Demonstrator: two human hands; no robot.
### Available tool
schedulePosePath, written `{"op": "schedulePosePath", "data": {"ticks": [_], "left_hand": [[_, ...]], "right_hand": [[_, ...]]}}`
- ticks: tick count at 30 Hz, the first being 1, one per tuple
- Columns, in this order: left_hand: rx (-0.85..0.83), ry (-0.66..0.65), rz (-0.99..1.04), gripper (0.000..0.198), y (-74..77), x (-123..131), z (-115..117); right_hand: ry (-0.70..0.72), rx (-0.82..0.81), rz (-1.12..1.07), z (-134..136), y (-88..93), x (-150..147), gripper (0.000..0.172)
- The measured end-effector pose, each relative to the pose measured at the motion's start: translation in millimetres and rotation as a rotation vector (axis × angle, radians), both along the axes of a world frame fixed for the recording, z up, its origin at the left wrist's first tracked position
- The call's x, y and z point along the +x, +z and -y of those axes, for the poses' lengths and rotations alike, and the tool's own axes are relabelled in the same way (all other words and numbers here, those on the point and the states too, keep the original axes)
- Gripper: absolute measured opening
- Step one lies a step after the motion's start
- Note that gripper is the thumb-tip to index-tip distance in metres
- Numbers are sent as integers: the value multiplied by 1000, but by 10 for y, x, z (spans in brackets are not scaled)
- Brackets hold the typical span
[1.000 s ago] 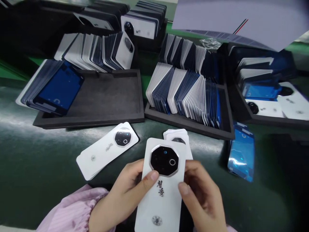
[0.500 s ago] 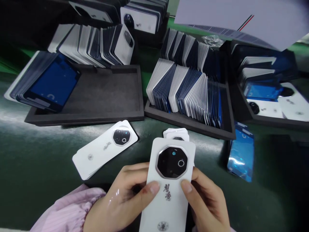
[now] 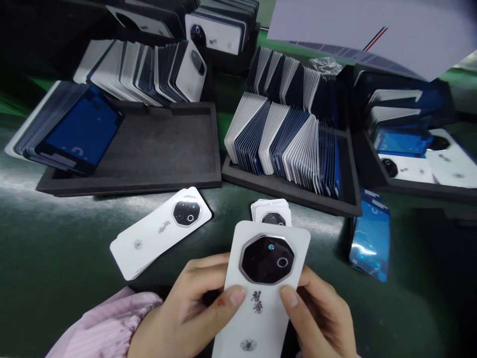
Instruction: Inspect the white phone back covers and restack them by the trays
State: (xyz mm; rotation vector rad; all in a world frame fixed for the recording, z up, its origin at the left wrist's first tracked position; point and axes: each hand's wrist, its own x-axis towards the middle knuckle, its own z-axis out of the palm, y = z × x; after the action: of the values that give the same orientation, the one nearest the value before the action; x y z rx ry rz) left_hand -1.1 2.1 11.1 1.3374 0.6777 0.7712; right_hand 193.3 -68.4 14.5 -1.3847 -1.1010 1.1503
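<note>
The left hand (image 3: pixel 186 308) and right hand (image 3: pixel 320 318) pinch a white phone back cover (image 3: pixel 261 318) between thumbs on its face and fingers curled behind, near the green bench mat (image 3: pixel 63 248). Just beyond it sits a small stack of covers (image 3: pixel 271 211); another stack (image 3: pixel 160 233) lies left. Farther off, a black foam tray (image 3: pixel 283 186) is packed with leaning white and navy covers, while the left foam tray (image 3: pixel 126 186) shows bare floor, its covers leaning along the far and left sides.

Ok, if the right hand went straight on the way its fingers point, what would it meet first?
The white card it already holds, since the right hand is gripping it. Past that, probably the left hand, though the card hides the depth there.
</note>
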Motion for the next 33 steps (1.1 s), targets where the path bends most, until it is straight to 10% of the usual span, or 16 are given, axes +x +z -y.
{"op": "schedulePosePath", "data": {"ticks": [33], "left_hand": [[-421, -128, 63, 62, -38, 41, 4]], "right_hand": [[-269, -267, -70, 15, 77, -126, 50]]}}
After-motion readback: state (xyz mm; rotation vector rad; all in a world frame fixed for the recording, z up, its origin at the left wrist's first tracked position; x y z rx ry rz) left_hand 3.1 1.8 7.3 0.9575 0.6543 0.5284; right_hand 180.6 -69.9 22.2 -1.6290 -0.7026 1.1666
